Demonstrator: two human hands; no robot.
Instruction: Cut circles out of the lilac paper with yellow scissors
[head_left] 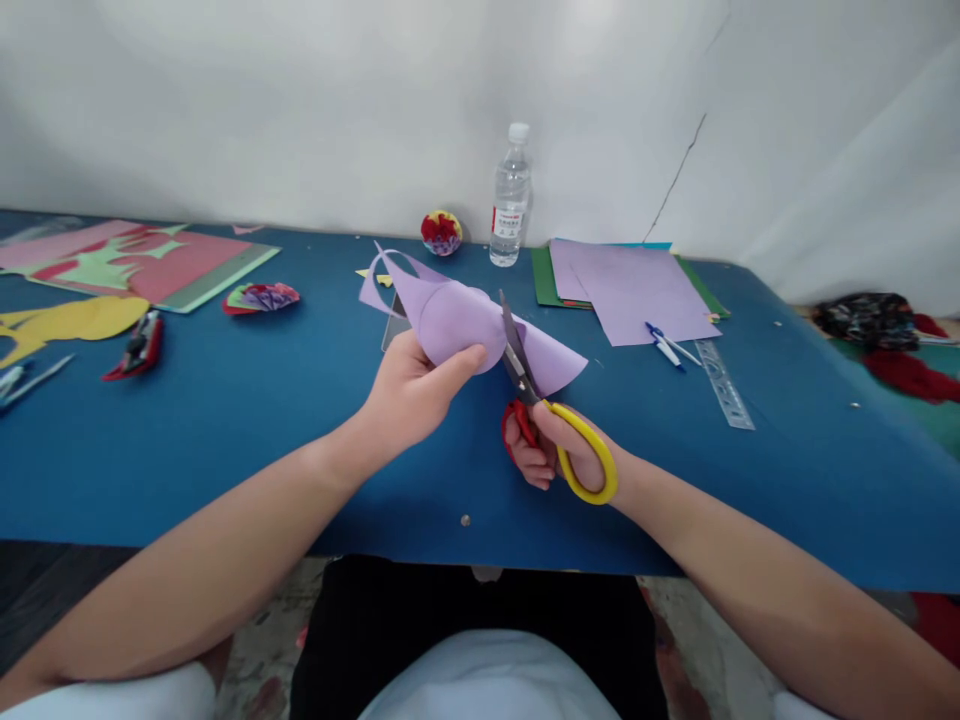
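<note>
My left hand point(420, 385) grips a sheet of purple paper point(461, 325), thumb on top, holding it above the blue table. A rounded shape partly cut from the sheet curves under the thumb, and a thin cut strip loops off to the left. In my right hand point(544, 440) is a pair of scissors point(517, 360) with one yellow and one red handle loop. Its blades are spread a little and straddle the paper's edge, right beside the rounded shape. A grey flat thing lies partly hidden behind my left hand.
A water bottle point(511, 200) and a colourful paper ball point(442, 232) stand near the wall. To the right lie stacked paper sheets point(630, 285), pens point(664, 348) and a clear ruler point(724, 385). On the left are a red stapler point(139, 345), yellow paper point(82, 322) and a folded paper flower point(261, 297).
</note>
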